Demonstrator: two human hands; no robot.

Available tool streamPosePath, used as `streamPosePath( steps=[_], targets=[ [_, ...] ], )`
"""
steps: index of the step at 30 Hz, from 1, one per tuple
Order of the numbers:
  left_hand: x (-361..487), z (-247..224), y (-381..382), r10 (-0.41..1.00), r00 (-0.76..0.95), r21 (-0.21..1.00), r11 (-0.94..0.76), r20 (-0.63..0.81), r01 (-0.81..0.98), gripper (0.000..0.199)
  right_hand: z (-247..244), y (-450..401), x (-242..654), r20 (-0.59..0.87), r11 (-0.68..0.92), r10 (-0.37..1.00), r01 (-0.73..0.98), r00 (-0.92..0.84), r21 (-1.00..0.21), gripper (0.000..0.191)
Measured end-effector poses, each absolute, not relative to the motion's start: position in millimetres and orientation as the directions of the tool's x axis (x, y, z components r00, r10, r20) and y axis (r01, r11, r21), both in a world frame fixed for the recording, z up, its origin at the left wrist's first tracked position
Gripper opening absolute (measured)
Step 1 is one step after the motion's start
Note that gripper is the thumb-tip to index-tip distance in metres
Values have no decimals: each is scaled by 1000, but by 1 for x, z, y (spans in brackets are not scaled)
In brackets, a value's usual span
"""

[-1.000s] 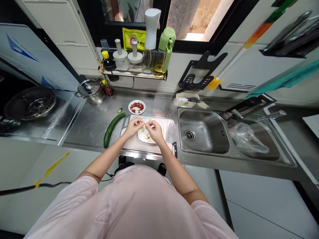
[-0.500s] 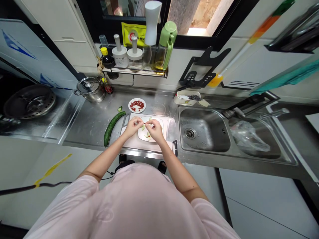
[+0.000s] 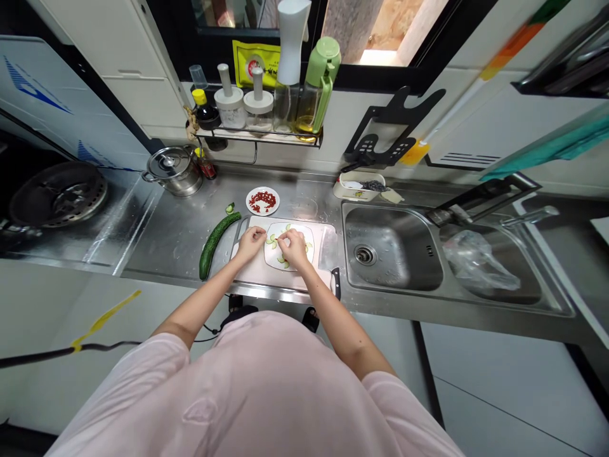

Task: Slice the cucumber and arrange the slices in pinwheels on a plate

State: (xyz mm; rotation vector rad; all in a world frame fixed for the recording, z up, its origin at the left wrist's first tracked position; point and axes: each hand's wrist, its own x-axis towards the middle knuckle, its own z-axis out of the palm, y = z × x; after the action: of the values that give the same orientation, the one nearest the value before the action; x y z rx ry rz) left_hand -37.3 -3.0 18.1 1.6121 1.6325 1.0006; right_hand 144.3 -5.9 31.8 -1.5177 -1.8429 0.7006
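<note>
Right hand [image 3: 294, 246] over the white plate [image 3: 271, 259], left hand [image 3: 253, 242] by its left edge; fingers too small to tell whether either grip holds anything. Cucumber slices [image 3: 271, 240] lie spread on the plate: touch lightly, don't drag.

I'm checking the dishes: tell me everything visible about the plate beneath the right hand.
The white plate is a rounded square, smooth and perhaps ceramic. It lies flat on the pale cutting board, bearing green-edged slices spaced around it. The right hand partly hides it; whether they touch is unclear.
</note>
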Motion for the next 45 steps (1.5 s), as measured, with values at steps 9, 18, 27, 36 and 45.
streamPosePath(
  steps=[9, 18, 27, 36, 45],
  targets=[
    [-38, -4, 5, 997, -80, 790, 33, 20, 612, 27, 7, 3, 137, 35, 145, 988, 809, -153, -569, 18],
    [-33, -10, 10, 996, -85, 776, 45, 11, 629, 33, -2, 5, 131, 18, 148, 987, 842, -162, -519, 19],
    [-30, -12, 11, 996, -84, 767, 44, 13, 640, 38, -4, 6, 127, 20, 165, 984, 853, -178, -495, 18],
    [-27, -17, 15, 993, -93, 747, 112, -68, 655, 51, -5, 7, 126, 16, 164, 984, 856, -179, -491, 19],
    [-21, -22, 17, 986, -98, 731, 165, -135, 662, 55, -7, 8, 124, 6, 158, 984, 864, -177, -477, 19]
  ],
)
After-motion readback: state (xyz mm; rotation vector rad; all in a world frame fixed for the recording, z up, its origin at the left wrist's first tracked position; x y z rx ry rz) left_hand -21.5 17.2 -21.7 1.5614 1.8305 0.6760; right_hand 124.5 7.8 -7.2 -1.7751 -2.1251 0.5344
